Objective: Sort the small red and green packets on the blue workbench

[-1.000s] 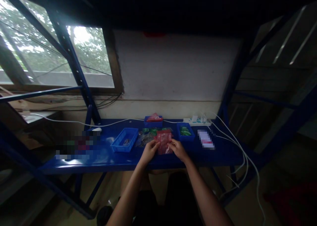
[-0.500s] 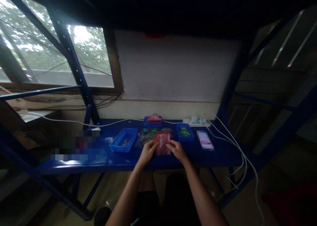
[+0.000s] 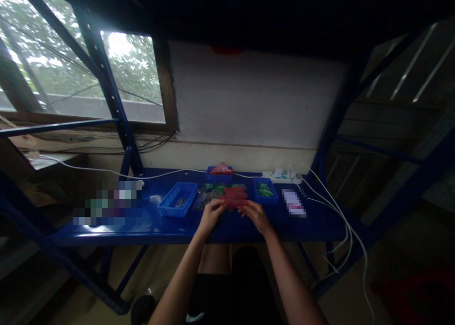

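Both hands hold a small red translucent plastic bag over the front part of the blue table. My left hand pinches its left edge between thumb and fingers. At its right edge, my right hand grips it the same way, with the other fingers bent. The bag is tilted so that it looks short and wide. More red plastic shows just behind it, though I cannot tell whether it is a separate bag. Beyond the left hand lie clear bags with dark small contents, beside green packets.
To the left is a blue tray with a few small pieces. A blue box of red bags stands at the back, and another blue tray holds green packets. A power strip, white cables and a blurred-out phone-like object are at right.
The red bag has gone from facing me upright to tilted, so less of its face shows. Both hands stay at its edges. The camera view has shifted slightly.
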Action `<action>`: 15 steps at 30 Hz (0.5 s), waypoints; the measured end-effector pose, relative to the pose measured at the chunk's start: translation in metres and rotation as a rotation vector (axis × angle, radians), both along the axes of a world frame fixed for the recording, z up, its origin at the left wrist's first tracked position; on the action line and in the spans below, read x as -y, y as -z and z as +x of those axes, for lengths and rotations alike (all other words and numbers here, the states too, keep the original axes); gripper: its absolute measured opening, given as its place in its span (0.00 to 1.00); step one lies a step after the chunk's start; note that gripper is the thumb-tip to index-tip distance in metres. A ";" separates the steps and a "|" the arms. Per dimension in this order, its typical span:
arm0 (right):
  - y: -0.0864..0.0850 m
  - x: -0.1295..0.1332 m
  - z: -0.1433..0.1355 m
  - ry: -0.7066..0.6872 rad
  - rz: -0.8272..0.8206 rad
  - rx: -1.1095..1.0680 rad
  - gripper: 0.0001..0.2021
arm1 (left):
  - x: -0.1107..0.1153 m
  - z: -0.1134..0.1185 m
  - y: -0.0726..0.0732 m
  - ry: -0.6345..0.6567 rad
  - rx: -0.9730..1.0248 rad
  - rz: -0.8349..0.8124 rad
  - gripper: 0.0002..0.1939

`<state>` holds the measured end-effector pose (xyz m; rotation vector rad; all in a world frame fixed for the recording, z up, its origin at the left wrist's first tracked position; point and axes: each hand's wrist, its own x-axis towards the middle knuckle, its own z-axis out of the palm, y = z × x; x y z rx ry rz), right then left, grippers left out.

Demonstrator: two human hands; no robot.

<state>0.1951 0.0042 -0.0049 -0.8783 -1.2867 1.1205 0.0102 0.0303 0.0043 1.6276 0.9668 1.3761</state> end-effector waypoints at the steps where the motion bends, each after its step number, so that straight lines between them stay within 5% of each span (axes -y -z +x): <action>1: 0.000 0.001 0.000 -0.031 -0.017 -0.052 0.14 | 0.000 0.001 -0.001 -0.010 0.010 -0.019 0.15; 12: -0.001 0.003 0.000 -0.018 -0.049 -0.157 0.22 | 0.008 0.006 -0.007 0.196 0.024 -0.179 0.26; 15: 0.001 0.001 0.001 0.034 -0.001 -0.047 0.14 | 0.008 0.004 -0.009 0.211 0.024 -0.189 0.24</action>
